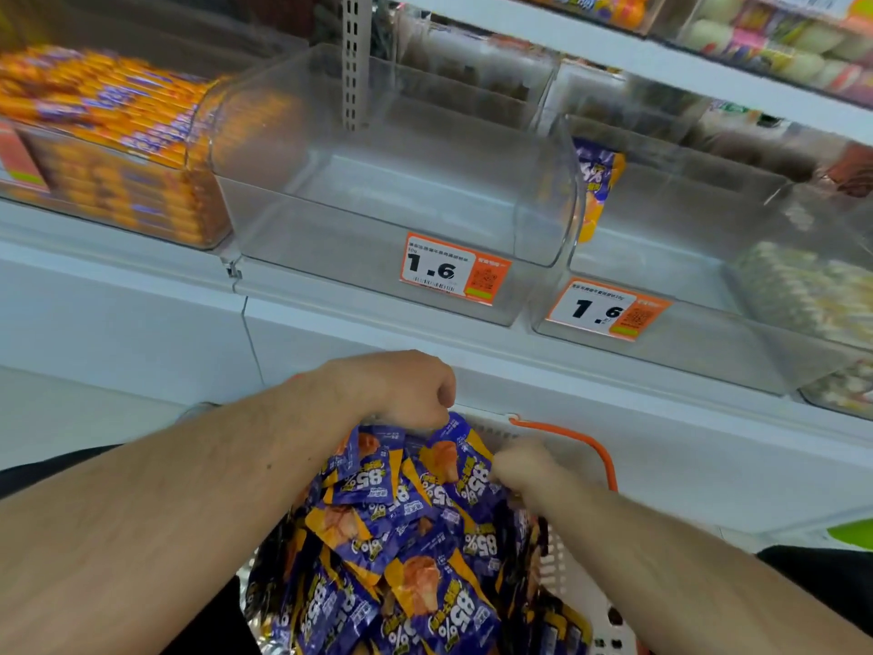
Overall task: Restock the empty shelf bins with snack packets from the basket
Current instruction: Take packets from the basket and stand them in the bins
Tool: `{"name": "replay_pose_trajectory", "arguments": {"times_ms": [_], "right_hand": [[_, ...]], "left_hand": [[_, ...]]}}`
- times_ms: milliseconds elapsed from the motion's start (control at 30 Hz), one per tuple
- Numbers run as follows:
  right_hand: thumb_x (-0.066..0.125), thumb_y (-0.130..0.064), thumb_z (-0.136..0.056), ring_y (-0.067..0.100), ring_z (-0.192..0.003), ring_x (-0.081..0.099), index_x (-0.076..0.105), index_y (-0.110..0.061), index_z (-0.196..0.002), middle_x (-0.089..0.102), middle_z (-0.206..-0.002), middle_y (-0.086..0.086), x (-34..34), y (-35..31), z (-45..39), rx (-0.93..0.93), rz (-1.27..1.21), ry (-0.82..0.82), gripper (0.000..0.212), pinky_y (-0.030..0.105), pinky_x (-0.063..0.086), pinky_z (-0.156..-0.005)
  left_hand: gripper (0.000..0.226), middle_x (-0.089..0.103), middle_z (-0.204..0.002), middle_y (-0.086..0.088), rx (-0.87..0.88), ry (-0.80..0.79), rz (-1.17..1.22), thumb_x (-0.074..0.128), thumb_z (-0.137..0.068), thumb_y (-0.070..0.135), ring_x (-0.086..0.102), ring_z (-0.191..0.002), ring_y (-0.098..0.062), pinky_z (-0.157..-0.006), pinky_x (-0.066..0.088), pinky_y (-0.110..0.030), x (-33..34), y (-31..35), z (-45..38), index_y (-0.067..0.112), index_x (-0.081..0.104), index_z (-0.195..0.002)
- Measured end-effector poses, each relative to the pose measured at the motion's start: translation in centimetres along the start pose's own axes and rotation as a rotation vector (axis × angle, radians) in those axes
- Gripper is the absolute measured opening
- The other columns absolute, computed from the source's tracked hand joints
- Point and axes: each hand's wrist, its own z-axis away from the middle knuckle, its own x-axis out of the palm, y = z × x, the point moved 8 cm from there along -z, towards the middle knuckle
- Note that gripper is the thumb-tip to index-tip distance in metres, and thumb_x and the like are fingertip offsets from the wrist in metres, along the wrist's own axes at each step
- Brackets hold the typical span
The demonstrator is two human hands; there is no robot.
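A white basket [562, 567] with an orange handle [593, 449] sits below the shelf, heaped with purple and orange snack packets [406, 536] marked 85%. My left hand [401, 390] grips a bunch of packets at the top of the heap, fingers curled round them. My right hand [519, 468] pinches packets at the heap's right side. Above stands an empty clear bin [392, 200] with a 1.6 price tag [453, 269]. To its right, a second clear bin [671, 257] holds one purple packet [596, 182] against its left wall.
A bin [108, 148] full of orange and purple packets stands at the left. A bin [812, 295] of pale wrapped items sits at the far right. More stocked bins line the upper shelf [661, 63]. The white shelf front [330, 333] runs just above the basket.
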Motion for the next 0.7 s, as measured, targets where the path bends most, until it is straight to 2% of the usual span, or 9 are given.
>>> {"name": "replay_pose_trajectory", "arguments": {"times_ms": [67, 233, 300, 333, 400, 433, 567, 633, 700], "right_hand": [[0.058, -0.002, -0.082, 0.021, -0.072, 0.056, 0.059, -0.014, -0.073, 0.059, -0.078, 0.005, -3.0, -2.9, 1.2, -0.144, 0.199, 0.074, 0.015, 0.027, 0.045, -0.063], [0.063, -0.001, -0.078, 0.013, -0.083, 0.059, 0.068, -0.027, -0.075, 0.066, -0.084, -0.006, -8.2, -9.5, 7.6, -0.536, 0.332, 0.106, 0.027, 0.02, 0.042, -0.064], [0.066, -0.005, -0.081, 0.008, -0.085, 0.059, 0.076, -0.021, -0.091, 0.067, -0.09, -0.01, -9.7, -11.2, 10.1, -0.64, 0.354, 0.084, 0.021, 0.016, 0.044, -0.068], [0.067, -0.007, -0.081, 0.006, -0.084, 0.06, 0.076, -0.021, -0.093, 0.068, -0.089, -0.012, -10.3, -11.7, 10.9, -0.671, 0.34, 0.084, 0.021, 0.015, 0.046, -0.069], [0.069, -0.009, -0.081, 0.001, -0.075, 0.059, 0.074, -0.026, -0.088, 0.066, -0.08, -0.015, -11.6, -12.5, 12.2, -0.706, 0.277, 0.101, 0.019, 0.013, 0.046, -0.065], [0.071, -0.01, -0.08, 0.001, -0.071, 0.058, 0.072, -0.03, -0.084, 0.065, -0.077, -0.014, -12.3, -12.6, 12.6, -0.714, 0.234, 0.118, 0.02, 0.014, 0.045, -0.062], [0.082, -0.017, -0.076, 0.009, -0.073, 0.063, 0.07, -0.027, -0.09, 0.067, -0.081, -0.004, -15.2, -10.9, 12.3, -0.663, -0.032, 0.198, 0.021, 0.029, 0.053, -0.067], [0.082, -0.017, -0.079, 0.005, -0.071, 0.064, 0.071, -0.016, -0.105, 0.07, -0.09, 0.0, -15.9, -9.2, 12.0, -0.59, -0.219, 0.146, 0.028, 0.022, 0.051, -0.062], [0.075, -0.015, -0.086, -0.001, -0.057, 0.058, 0.071, -0.02, -0.108, 0.07, -0.085, -0.001, -15.7, -8.1, 12.2, -0.551, -0.326, 0.056, 0.023, 0.014, 0.043, -0.051]], "left_hand": [[0.042, 0.053, -0.136, 0.0, 0.007, 0.012, -0.006, 0.055, -0.095, 0.029, 0.052, -0.119, -0.018, -0.096, 0.043, -0.029, 0.2, 0.0, -0.2, 0.02, 0.05, -0.135], [0.07, 0.041, -0.146, 0.0, 0.021, 0.079, -0.057, 0.061, -0.088, 0.051, 0.043, -0.131, -0.023, -0.107, 0.037, -0.042, 0.2, 0.9, -0.9, 0.024, 0.034, -0.147], [0.06, 0.052, -0.134, 0.003, 0.047, 0.074, 0.029, 0.065, -0.087, 0.047, 0.05, -0.122, -0.021, -0.101, 0.041, -0.038, 0.1, 1.6, -0.9, 0.025, 0.042, -0.139], [0.044, 0.059, -0.118, 0.007, 0.075, 0.085, 0.095, 0.067, -0.087, 0.04, 0.056, -0.111, -0.02, -0.091, 0.045, -0.033, 0.0, 2.0, -1.0, 0.026, 0.052, -0.125], [0.011, 0.059, -0.085, 0.011, 0.124, 0.155, 0.165, 0.067, -0.088, 0.029, 0.058, -0.088, -0.016, -0.071, 0.043, -0.028, -0.6, 2.8, -0.9, 0.028, 0.057, -0.091], [0.013, 0.058, -0.078, 0.01, 0.136, 0.191, 0.195, 0.067, -0.088, 0.026, 0.058, -0.081, -0.016, -0.068, 0.042, -0.028, -1.0, 3.1, -0.7, 0.028, 0.056, -0.082], [0.006, 0.064, -0.076, 0.004, 0.141, 0.309, 0.374, 0.068, -0.088, 0.02, 0.058, -0.07, -0.012, -0.064, 0.044, -0.025, -2.2, 3.2, -0.1, 0.021, 0.063, -0.084], [0.005, 0.07, -0.081, 0.007, 0.13, 0.337, 0.544, 0.068, -0.089, 0.017, 0.064, -0.07, -0.006, -0.065, 0.049, -0.022, -2.4, 3.0, 0.1, 0.022, 0.065, -0.087], [0.005, 0.074, -0.089, 0.005, 0.124, 0.351, 0.704, 0.067, -0.091, 0.016, 0.07, -0.077, -0.008, -0.073, 0.056, -0.026, -2.5, 3.1, 0.1, 0.019, 0.068, -0.094]]}}
